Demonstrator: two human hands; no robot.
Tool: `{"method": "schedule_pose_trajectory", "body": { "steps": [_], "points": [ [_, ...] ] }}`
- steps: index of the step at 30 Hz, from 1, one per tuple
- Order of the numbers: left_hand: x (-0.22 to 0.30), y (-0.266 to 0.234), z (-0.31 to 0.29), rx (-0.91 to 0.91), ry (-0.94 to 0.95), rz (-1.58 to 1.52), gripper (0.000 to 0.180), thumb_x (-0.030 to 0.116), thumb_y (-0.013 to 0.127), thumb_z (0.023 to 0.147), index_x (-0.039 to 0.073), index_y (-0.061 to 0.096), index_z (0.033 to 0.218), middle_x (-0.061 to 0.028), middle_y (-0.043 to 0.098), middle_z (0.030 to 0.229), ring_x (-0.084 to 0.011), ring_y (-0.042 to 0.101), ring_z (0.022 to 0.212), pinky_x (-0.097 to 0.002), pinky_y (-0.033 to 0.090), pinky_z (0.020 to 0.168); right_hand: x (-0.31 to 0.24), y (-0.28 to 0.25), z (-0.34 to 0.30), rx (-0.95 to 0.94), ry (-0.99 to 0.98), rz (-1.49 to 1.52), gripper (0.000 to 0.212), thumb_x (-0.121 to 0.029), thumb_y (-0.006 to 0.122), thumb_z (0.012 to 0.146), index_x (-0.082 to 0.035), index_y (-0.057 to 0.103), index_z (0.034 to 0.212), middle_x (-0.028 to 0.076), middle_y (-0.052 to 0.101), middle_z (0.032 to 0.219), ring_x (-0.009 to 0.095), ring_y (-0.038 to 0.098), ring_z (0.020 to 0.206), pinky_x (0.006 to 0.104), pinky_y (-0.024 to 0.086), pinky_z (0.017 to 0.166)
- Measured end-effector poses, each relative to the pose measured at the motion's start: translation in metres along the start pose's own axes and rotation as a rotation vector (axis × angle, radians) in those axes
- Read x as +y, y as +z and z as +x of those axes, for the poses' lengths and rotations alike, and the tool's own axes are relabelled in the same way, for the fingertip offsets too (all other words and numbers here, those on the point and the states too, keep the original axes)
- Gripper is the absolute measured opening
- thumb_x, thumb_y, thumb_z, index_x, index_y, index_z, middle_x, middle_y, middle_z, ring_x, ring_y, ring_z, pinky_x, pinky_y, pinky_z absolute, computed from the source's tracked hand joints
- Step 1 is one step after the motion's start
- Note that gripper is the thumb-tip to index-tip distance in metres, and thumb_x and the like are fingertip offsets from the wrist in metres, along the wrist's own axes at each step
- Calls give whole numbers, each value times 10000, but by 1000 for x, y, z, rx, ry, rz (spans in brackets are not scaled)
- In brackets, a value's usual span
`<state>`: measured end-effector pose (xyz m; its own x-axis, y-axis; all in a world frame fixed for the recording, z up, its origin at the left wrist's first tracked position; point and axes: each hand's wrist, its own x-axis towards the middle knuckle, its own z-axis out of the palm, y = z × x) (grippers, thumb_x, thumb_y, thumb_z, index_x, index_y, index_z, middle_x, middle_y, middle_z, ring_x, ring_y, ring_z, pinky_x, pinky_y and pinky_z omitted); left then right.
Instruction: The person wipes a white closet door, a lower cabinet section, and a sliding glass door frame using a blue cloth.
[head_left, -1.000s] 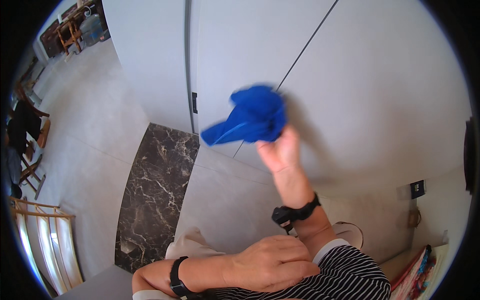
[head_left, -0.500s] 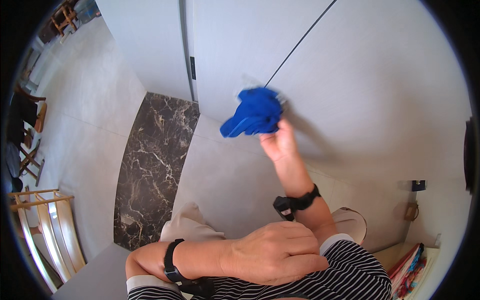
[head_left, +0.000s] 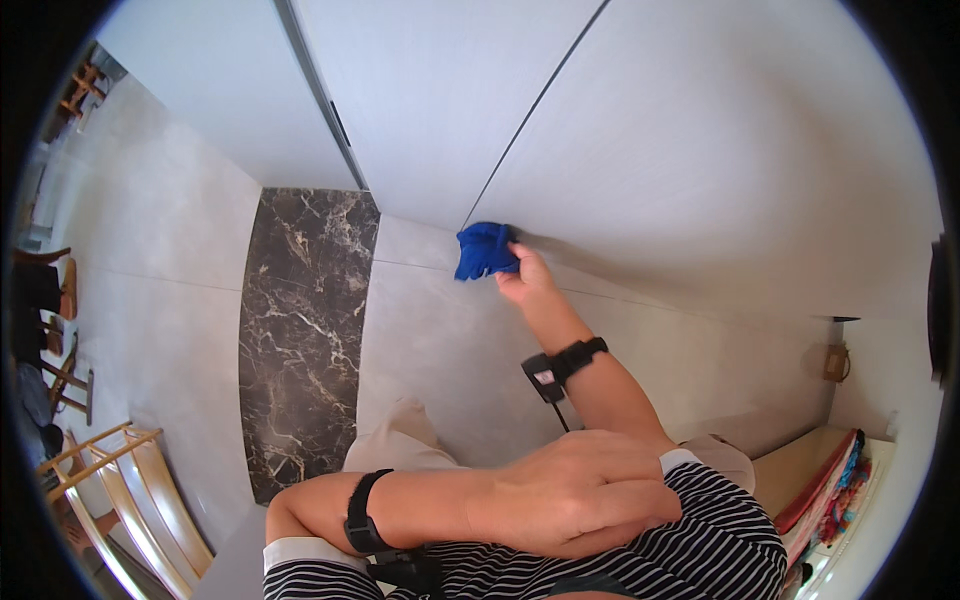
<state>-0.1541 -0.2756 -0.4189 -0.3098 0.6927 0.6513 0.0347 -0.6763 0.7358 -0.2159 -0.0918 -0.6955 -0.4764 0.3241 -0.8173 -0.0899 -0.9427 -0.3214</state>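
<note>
My right hand (head_left: 525, 277) is closed on a bunched blue cloth (head_left: 483, 252). The arm is stretched out ahead of me, and the cloth is low at the bottom of the pale panel door (head_left: 640, 150), near the lower end of its dark seam. My left hand (head_left: 585, 495) lies across my body, next to my right upper arm. Its fingers are curled in, and nothing shows in them; the palm is hidden. Each forearm wears a black strap with a small black device.
A dark marble threshold strip (head_left: 305, 340) crosses the pale tiled floor (head_left: 430, 370) on my left. Beyond it stand a shiny slatted wooden piece (head_left: 140, 500) and dark wooden chairs (head_left: 55, 300). At lower right, colourful fabric (head_left: 835, 495) lies by the wall.
My right hand has moved the blue cloth down the panel toward the floor. The view has shifted a little. My left hand stays curled across my body.
</note>
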Motion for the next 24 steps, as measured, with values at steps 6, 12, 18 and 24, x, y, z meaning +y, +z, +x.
{"method": "schedule_pose_trajectory", "body": {
  "steps": [6,12,18,24],
  "points": [
    [10,2,0,-12,-4,9,160,59,627,843,-20,653,980,-96,606,858,-277,603,745,-361,486,632,-68,67,-147,-741,-86,42,287,-188,459,989,4,574,1167,99,636,1136,202,626,1017,339,534,880],
    [9,25,-2,-76,-10,55,156,30,634,822,-14,649,971,-97,602,872,-277,600,744,-361,486,628,-119,119,-246,-1175,-225,100,366,-186,452,970,3,538,1270,118,576,1308,247,545,1205,417,423,1055],
    [14,25,-15,-121,-66,99,176,8,654,799,3,651,975,-101,604,860,-274,597,717,-362,484,609,-65,65,-155,-1009,-200,84,357,-234,474,979,-34,557,1263,48,604,1261,165,576,1130,313,475,961],
    [18,29,-14,-70,-46,150,171,20,652,816,12,655,986,-97,600,845,-270,595,701,-358,473,589,-2,8,-28,-341,-101,-22,189,-153,503,960,-29,631,1023,52,683,946,159,648,825,296,535,698]
  ]
}}
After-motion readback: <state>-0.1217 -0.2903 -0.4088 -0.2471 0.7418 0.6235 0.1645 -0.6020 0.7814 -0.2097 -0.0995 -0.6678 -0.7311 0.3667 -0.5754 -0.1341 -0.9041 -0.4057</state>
